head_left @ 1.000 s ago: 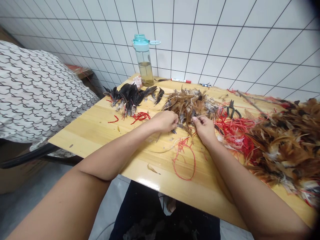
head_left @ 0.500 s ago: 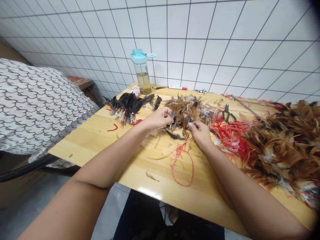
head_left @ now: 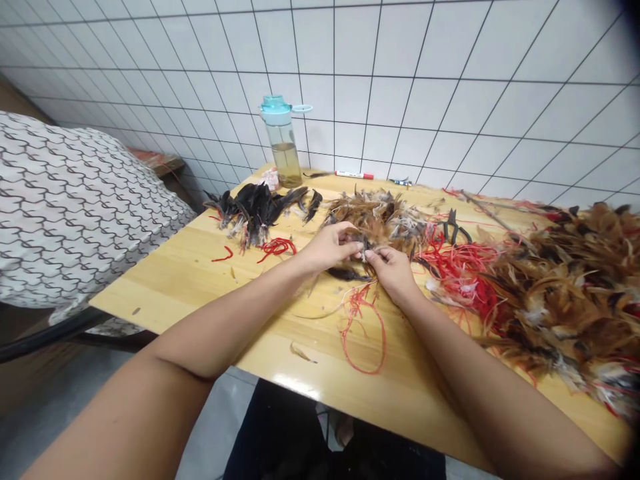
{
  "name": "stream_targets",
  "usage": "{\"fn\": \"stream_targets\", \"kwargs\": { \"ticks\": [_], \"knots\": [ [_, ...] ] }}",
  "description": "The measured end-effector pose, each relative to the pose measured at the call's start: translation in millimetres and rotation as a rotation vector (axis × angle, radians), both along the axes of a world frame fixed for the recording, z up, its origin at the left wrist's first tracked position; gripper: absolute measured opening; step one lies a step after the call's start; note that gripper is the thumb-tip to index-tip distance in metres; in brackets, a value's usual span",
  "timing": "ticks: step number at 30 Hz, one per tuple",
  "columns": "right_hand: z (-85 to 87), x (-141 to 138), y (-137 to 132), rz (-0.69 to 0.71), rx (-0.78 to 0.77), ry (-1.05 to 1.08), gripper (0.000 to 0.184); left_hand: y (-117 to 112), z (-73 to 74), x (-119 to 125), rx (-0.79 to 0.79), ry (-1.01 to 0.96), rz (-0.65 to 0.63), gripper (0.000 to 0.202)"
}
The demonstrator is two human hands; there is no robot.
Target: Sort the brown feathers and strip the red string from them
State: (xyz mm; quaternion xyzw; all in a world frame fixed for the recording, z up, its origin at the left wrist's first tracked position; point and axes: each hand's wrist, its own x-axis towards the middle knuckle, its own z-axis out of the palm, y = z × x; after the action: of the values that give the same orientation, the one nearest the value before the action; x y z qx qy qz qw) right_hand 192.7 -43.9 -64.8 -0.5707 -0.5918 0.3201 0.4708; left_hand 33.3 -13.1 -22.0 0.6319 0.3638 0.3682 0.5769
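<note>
My left hand [head_left: 331, 247] and my right hand [head_left: 391, 267] meet fingertip to fingertip at the near edge of a heap of brown feathers [head_left: 383, 215] in the middle of the wooden table [head_left: 200, 280]. Both hands are closed in a pinch on feathers from that heap. A dark feather [head_left: 345, 273] lies on the table just under them. A loop of red string [head_left: 365, 330] trails toward me from below my right hand.
A pile of black feathers [head_left: 260, 203] lies at the back left with red string [head_left: 275, 247] beside it. A water bottle [head_left: 283, 141], a red marker [head_left: 354, 175] and pliers [head_left: 454, 227] stand behind. A large brown feather heap [head_left: 570, 293] with tangled red string [head_left: 465, 267] fills the right. A patterned cloth [head_left: 70, 207] lies left.
My hands have come together: the right moved left and the left dropped slightly, so the fingertips now touch over the feathers. The view shifted a little.
</note>
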Motion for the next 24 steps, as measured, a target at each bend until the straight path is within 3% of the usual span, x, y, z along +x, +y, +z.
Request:
{"fn": "stream_targets", "kwargs": {
  "ticks": [10,18,22,24],
  "knots": [
    [1.2,1.8,1.0,0.064,-0.027,0.093,0.032,1.4,-3.1,0.3,0.125,0.086,0.019,0.013],
    [2.8,-0.5,-1.2,0.114,-0.065,0.101,0.034,6.0,-15.6,0.3,0.309,0.175,0.066,0.012],
    [2.9,0.4,-1.2,0.069,-0.076,0.111,0.035,8.2,-8.7,-5.0,0.341,0.23,0.126,0.012],
    [2.9,1.5,-0.8,0.035,-0.085,0.142,0.036,9.5,-0.8,-11.0,0.43,0.355,0.174,0.009]
  ]
}}
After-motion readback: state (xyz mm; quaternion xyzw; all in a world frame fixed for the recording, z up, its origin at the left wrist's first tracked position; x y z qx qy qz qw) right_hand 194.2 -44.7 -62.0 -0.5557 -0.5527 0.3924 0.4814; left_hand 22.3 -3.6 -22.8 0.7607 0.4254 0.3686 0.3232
